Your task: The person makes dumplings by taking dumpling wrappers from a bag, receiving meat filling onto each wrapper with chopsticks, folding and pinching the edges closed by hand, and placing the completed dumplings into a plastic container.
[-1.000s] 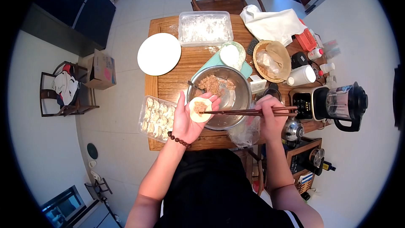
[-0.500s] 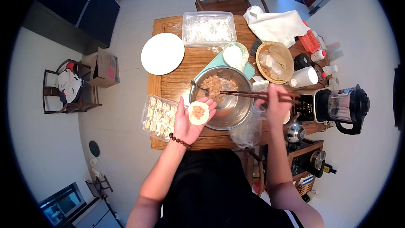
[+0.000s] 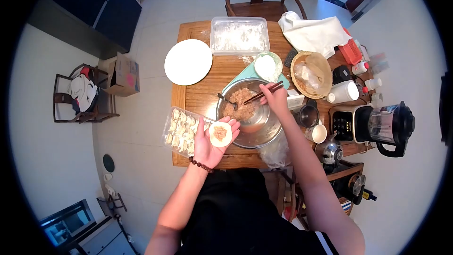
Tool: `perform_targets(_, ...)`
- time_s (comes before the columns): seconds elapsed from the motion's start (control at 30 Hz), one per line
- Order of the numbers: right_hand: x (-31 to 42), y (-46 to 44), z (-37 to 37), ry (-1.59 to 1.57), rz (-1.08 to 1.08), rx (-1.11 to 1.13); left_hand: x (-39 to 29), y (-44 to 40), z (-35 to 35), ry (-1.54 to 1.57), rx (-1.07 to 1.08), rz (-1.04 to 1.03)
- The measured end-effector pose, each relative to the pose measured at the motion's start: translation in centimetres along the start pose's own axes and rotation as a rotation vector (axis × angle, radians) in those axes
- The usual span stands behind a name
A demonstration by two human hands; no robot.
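Note:
On the upturned palm of my left hand (image 3: 207,148) lies a round dumpling wrapper (image 3: 228,137), with a mound of meat filling (image 3: 220,133) at its centre. My right hand (image 3: 275,98) grips a pair of dark chopsticks (image 3: 256,97) over the steel mixing bowl (image 3: 255,140). The chopstick tips touch or hover just over the minced filling (image 3: 241,97) in the bowl; I cannot tell which. A spoon (image 3: 227,100) leans in that filling. Left of my left hand, a clear tray (image 3: 166,137) contains several folded dumplings (image 3: 179,130).
A white plate (image 3: 188,62) and a floured plastic box (image 3: 239,35) stand at the back. Beyond the bowl, a bowl of flour (image 3: 267,66) rests on a teal board (image 3: 238,79). To the right are a basket (image 3: 325,73), a paper cup (image 3: 319,134), a kettle (image 3: 331,152) and a blender (image 3: 389,125).
My right hand has moved left and away from me, bringing the chopsticks from the bowl's right side to the filling. The wrapper stays on my left palm. The view has shifted slightly.

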State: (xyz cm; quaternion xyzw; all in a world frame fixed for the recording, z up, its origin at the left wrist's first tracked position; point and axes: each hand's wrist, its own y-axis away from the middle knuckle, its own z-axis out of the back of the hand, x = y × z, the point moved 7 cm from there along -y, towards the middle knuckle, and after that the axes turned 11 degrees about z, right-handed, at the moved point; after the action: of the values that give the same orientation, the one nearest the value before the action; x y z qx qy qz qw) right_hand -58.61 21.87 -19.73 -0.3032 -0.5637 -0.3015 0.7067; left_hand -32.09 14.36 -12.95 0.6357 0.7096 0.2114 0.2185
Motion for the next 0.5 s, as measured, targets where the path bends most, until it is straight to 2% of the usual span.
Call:
perform_targets(0.1,-0.6,-0.7,1.3,0.085,-0.095,0.041,0.0,-0.4,-0.4,0.001,0.011,0.011)
perform_targets(0.2,-1.0,-1.3,3.3,0.139,-0.123,-0.061,0.2,-0.6,-0.8,0.01,0.031,0.023)
perform_targets(0.27,-1.3,-1.7,5.2,0.1,-0.004,-0.226,0.3,-0.6,-1.1,0.002,0.023,0.022)
perform_targets(0.3,-1.9,-1.6,5.9,0.122,-0.06,-0.218,0.3,-0.6,-1.2,-0.006,0.011,0.019)
perform_targets(0.5,-3.9,-0.4,8.2,0.178,-0.073,-0.352,0.5,-0.7,-1.2,-0.012,0.016,0.033)
